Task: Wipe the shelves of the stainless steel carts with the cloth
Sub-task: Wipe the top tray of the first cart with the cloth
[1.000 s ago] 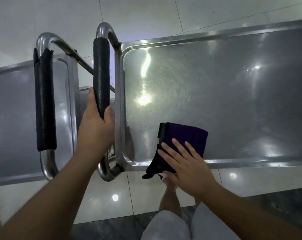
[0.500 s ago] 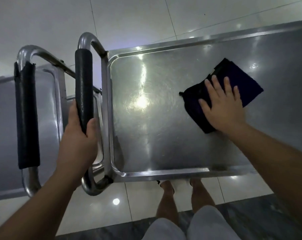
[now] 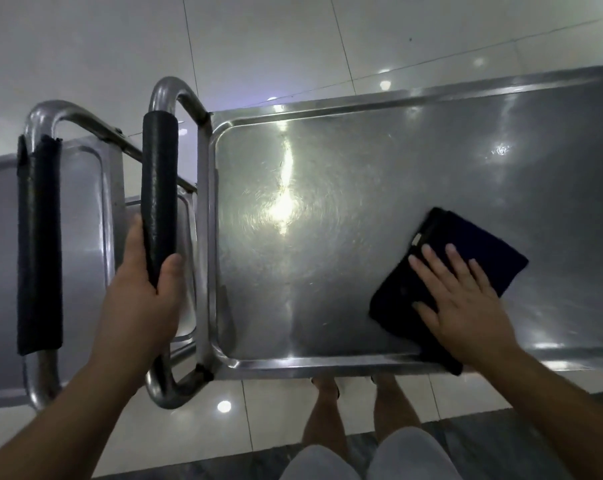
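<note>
Head view: second cart [image 3: 2, 244] stands just beside gripped handle [image 3: 159, 195].

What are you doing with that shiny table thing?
A person is cleaning a stainless steel cart. The right hand presses a folded dark purple cloth flat on the cart's shiny top shelf, near its front edge. The left hand grips the cart's black padded handle. A second steel cart with its own black handle stands right beside it.
</note>
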